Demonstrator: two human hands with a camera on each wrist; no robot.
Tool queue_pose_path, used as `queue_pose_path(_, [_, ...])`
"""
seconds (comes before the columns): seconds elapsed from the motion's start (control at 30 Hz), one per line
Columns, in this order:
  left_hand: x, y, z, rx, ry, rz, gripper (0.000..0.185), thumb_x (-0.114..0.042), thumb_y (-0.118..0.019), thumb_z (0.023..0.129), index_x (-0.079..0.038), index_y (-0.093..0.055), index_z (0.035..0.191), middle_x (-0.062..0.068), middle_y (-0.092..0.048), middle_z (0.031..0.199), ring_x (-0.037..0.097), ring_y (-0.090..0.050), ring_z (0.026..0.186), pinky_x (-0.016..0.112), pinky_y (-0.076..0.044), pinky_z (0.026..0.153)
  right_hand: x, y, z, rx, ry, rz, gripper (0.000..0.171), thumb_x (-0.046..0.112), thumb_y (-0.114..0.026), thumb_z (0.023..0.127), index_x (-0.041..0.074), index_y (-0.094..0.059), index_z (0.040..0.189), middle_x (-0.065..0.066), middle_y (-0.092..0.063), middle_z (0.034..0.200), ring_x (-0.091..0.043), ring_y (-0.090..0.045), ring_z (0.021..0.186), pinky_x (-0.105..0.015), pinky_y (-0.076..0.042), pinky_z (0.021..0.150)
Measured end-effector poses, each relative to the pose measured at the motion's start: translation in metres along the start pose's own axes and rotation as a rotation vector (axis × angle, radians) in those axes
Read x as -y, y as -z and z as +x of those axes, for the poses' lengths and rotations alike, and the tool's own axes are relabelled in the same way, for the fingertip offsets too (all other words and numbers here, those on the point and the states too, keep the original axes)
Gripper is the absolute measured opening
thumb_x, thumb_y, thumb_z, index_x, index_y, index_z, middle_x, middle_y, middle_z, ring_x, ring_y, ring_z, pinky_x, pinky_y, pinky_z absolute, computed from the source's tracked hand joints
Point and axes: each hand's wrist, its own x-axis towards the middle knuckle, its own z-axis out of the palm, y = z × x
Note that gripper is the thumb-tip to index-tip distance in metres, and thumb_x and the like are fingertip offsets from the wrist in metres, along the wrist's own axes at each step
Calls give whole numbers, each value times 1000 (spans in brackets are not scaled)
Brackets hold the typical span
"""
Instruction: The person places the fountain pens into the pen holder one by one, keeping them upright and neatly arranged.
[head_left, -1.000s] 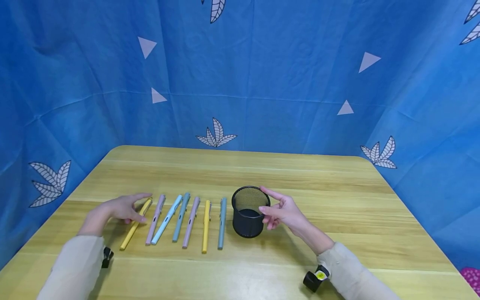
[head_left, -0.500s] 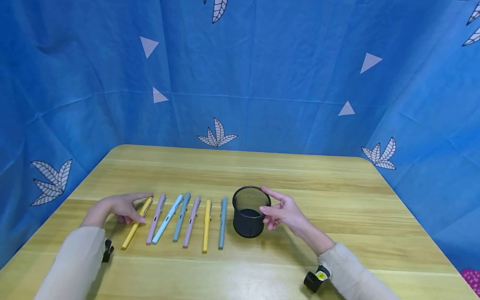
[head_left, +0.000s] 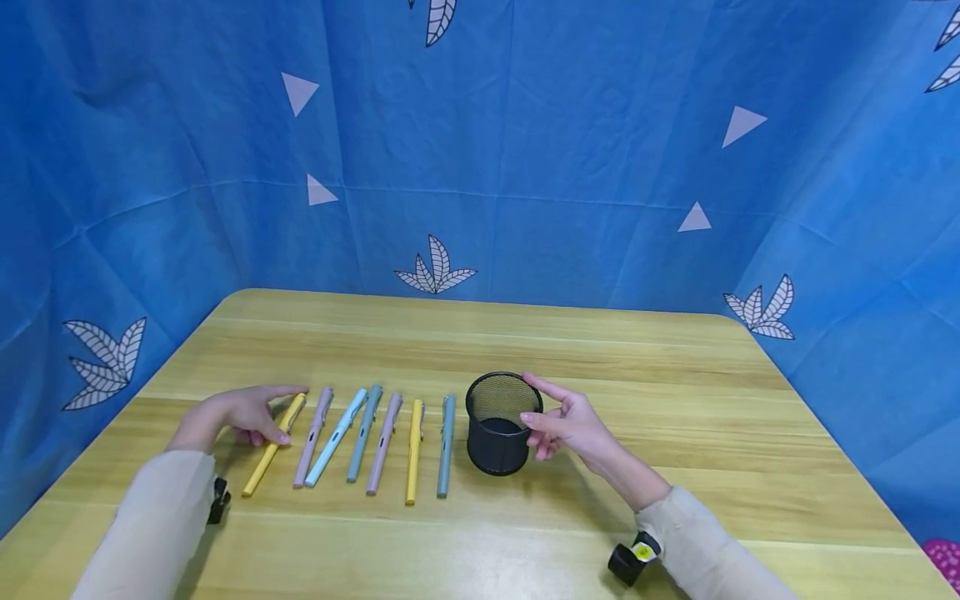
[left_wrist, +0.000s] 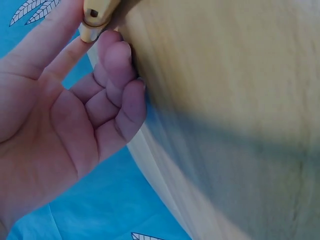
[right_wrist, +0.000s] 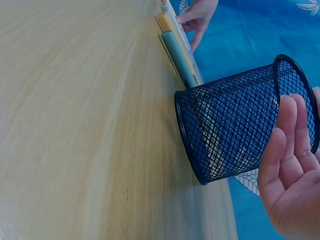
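My left hand [head_left: 242, 412] is at the leftmost yellow pen [head_left: 262, 472], which lies on the table. Its thumb and index finger pinch the clip end, and the other fingers curl loosely beside it in the left wrist view. My right hand [head_left: 567, 427] holds the rim of a round black mesh pen holder [head_left: 497, 452] between thumb and index finger. Upright on the table, the holder shows no pens inside. In the right wrist view the remaining fingers of this hand bend close to the mesh wall [right_wrist: 235, 115].
Between hand and holder lies a row of capped pens: a purple pen [head_left: 309, 446], a light blue pen [head_left: 334, 442], a blue-grey pen [head_left: 363, 437], another purple pen [head_left: 382, 450], a yellow pen [head_left: 413, 458] and a blue-grey pen [head_left: 446, 454]. Blue cloth [head_left: 495, 150] hangs behind the wooden table [head_left: 637, 358].
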Motion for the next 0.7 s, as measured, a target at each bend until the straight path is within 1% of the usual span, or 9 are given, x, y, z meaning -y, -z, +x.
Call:
queue_pose_path(0.3, [2,1,-2,-13,-34,-63,82,-8,-72,73,0,-23,138,9,-51,65,14,-50,50,23,-40,47,-1,0,0,3,5,3,69,9,-62,83,7,-25,141,-4,-62,57,-13,-57,43,-22,-46,42])
queue_pose_path(0.47, [2,2,-3,-18,-40,-82,80,-6,-71,73,1,-23,137,10,-52,65,15,-49,50,24,-41,48,-2,0,0,2,3,10,68,9,-62,84,8,-26,141,-4,-62,57,-13,-57,43,-22,-46,42])
queue_pose_path(0.7, [5,2,-2,-30,-44,-104,80,-4,-71,72,1,-23,137,11,-53,65,15,-49,52,25,-43,50,-2,0,0,6,7,10,69,8,-62,84,6,-23,141,-4,-62,57,-12,-57,43,-22,-46,42])
